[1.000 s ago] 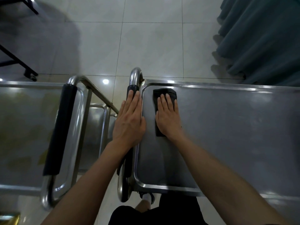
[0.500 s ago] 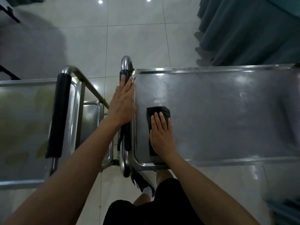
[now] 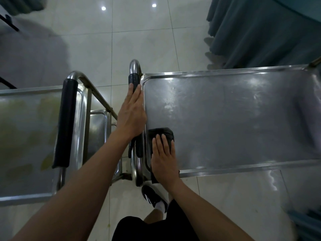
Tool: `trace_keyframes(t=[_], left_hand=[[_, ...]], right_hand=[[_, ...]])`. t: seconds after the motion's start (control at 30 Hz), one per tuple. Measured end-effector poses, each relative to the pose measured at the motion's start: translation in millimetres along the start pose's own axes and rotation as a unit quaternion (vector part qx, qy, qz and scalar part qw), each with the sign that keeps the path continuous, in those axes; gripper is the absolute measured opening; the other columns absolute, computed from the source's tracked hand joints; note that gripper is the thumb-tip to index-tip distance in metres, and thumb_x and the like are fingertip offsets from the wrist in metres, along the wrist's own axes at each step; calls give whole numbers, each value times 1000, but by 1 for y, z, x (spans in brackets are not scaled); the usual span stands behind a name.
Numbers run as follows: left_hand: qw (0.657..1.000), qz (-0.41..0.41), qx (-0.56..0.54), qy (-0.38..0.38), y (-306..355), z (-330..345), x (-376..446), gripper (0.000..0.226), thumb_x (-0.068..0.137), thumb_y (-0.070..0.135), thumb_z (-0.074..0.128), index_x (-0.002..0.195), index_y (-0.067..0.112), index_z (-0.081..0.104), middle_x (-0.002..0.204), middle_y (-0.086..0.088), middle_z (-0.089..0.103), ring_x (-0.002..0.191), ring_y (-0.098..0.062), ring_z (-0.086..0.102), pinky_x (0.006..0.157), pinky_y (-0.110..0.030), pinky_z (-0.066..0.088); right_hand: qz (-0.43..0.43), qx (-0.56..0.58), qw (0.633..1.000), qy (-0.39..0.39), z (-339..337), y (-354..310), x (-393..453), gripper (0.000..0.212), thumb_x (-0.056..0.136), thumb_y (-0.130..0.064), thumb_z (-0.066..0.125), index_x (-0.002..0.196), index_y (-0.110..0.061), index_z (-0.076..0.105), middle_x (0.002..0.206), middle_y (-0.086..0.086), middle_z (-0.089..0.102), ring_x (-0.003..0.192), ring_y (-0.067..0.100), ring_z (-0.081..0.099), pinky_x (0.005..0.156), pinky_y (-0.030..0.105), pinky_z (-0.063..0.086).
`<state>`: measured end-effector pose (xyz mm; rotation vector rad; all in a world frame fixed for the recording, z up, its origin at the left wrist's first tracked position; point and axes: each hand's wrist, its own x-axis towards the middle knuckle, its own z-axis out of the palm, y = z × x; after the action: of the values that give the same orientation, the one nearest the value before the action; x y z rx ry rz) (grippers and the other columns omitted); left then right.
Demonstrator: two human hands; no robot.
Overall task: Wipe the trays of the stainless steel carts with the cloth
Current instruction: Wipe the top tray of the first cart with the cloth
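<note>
The right-hand cart's top tray (image 3: 234,119) is a shallow stainless pan with a raised rim, and the only thing in it is a dark folded cloth (image 3: 162,134) lying in its near left corner, with its near end reaching the tray's near rim. The right hand (image 3: 164,162) lies flat on the cloth, fingers straight and together, pressing it down, its grip released. The left hand (image 3: 132,115) rests along the cart's black-sleeved push handle (image 3: 134,80), fingers extended, not clenched around it. To the left stands a second steel cart (image 3: 34,136) with its own black-padded handle (image 3: 65,124) and a lower tray (image 3: 98,136). No writing or label is readable on either cart. A black shoe with white stripes (image 3: 152,197) stands on the tiled floor (image 3: 139,40).
</note>
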<state>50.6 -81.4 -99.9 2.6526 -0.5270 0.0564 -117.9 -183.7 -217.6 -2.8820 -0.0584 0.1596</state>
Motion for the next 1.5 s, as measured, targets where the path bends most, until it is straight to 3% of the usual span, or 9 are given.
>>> trace_keyframes(t=[0.2,0.37,0.57,0.67,0.8,0.93,1.1,1.23,1.5], left_hand=[[1000,0,-13,12,-3,3,1,58,96,2,39,152,1,24,162,-9,18,152,-20,-2,122,-38,15],[1000,-2,-15,21,-2,4,-1,56,97,2,40,151,1,26,162,-9,18,152,-19,-1,122,-33,9],[1000,-13,-28,4,-1,4,-1,60,96,22,22,152,2,24,162,-8,15,152,-18,-2,121,-38,10],[999,-22,-30,0,-1,4,0,57,98,20,24,152,3,25,162,-8,16,152,-18,0,122,-41,14],[999,-26,-38,-2,2,3,0,55,98,15,31,152,7,25,162,-7,16,152,-18,1,121,-44,15],[998,-45,-48,0,3,4,1,59,96,1,45,152,6,27,163,-6,17,152,-16,0,122,-42,15],[998,-41,-40,-2,1,3,2,57,96,5,45,151,7,28,162,-4,18,152,-15,0,122,-37,10],[998,-42,-42,-6,1,3,2,58,97,6,46,152,7,28,163,-3,17,151,-15,-1,122,-38,11],[1000,-25,-4,-1,3,1,-1,57,97,16,35,152,4,26,163,-7,15,151,-17,-4,121,-36,5]], right_hand=[[-27,12,1000,-6,0,-7,23,65,100,-31,31,159,-7,18,167,13,10,155,30,-4,120,59,17],[-32,10,999,-4,-6,-3,56,65,100,-31,26,159,-6,15,168,13,7,155,30,-7,121,59,14],[-45,0,999,1,-14,8,107,64,99,-30,22,159,-7,18,167,12,12,155,29,-7,122,58,12],[-54,-17,998,-5,-18,16,135,66,98,-33,20,159,-8,17,167,12,9,154,29,-9,122,57,11],[-52,-27,998,-6,-20,27,175,68,101,-38,35,159,-10,16,168,10,9,155,28,-9,122,56,9],[-56,-40,997,-17,-25,37,211,66,101,-38,26,159,-10,14,168,9,5,155,27,-10,124,55,5],[-48,-39,998,-19,-31,50,248,64,105,-44,21,160,-12,11,168,8,4,155,26,-9,124,54,6],[-59,-54,996,-28,-35,63,256,65,105,-45,18,160,-14,3,169,5,-3,154,23,-14,124,52,2],[-4,-70,998,6,-40,84,222,62,106,-41,29,160,-13,18,168,6,12,155,25,0,123,53,15]])
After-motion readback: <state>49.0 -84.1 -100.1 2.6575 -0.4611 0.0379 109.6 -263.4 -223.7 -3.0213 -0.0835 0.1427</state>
